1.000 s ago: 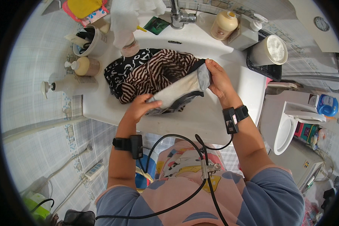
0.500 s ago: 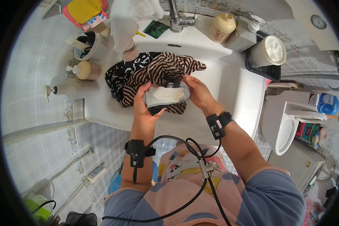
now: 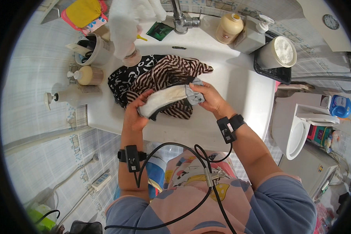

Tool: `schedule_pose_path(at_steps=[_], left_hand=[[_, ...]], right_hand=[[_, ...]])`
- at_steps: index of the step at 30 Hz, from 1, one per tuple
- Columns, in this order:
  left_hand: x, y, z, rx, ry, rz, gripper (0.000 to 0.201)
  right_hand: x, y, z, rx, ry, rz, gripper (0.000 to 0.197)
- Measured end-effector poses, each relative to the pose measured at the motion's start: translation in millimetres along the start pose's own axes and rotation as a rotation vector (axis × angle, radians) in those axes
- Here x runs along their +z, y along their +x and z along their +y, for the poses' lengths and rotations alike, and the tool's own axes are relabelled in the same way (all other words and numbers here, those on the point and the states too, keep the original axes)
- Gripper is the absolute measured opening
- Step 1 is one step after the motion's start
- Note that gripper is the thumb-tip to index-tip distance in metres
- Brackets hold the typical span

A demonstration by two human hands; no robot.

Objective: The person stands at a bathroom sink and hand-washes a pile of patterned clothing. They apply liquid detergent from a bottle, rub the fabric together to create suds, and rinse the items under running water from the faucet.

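My left hand (image 3: 137, 112) pinches one end of a small grey garment with a long cream panel and dark edging (image 3: 164, 100). At its other end, my right hand (image 3: 210, 97) grips the bunched grey cloth. The garment is stretched between both hands above the white sink (image 3: 238, 93). Beneath it in the basin lies a brown-and-black striped cloth (image 3: 175, 72). Beside that, to the left, is a black cloth with white markings (image 3: 119, 82). The garment covers part of the striped cloth.
A chrome faucet (image 3: 183, 21) stands at the back, near a green packet (image 3: 160, 31). Pump bottles (image 3: 91, 75) and a tub of tools (image 3: 97, 50) line the left rim. A white powder tub (image 3: 279, 54) sits in a black basket at right. Cables run from my wrists.
My hands have drawn apart, the left moving left and down, the right slightly right. The garment, folded shorter before, is now stretched out longer, with its cream panel slanting.
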State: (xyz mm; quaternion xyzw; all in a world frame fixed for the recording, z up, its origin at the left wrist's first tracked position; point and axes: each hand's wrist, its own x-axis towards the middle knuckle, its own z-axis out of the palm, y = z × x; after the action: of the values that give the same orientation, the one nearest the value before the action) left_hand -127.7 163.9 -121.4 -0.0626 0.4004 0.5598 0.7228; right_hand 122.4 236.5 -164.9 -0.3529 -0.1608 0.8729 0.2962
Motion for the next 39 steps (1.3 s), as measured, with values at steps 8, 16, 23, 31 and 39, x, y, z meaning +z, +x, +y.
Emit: schedule_pose_path(at_steps=[8, 16, 23, 31, 39], left_hand=[[14.0, -5.3, -42.1, -0.230, -0.087, -0.310, 0.047], [-38.8, 55.0, -83.4, 0.274, -0.022, -0.366, 0.039], [47.2, 48.5, -91.7, 0.292, 0.086, -0.095, 0.031], [54.2, 44.5, -98.3, 0.091, 0.319, 0.366, 0.041], [9.7, 53.1, -103.4, 0.258, 0.365, 0.177, 0.036]], right_hand=[[25.9, 13.6, -11.9, -0.557, -0.753, 0.164, 0.036], [98.8, -39.2, 36.8, -0.890, -1.381, -0.085, 0.028], [70.9, 47.6, -0.8, -0.622, -1.453, 0.285, 0.035], [67.1, 54.6, -8.7, -0.441, -1.518, 0.286, 0.029], [67.3, 47.9, 17.7, -0.660, -1.583, 0.236, 0.022]])
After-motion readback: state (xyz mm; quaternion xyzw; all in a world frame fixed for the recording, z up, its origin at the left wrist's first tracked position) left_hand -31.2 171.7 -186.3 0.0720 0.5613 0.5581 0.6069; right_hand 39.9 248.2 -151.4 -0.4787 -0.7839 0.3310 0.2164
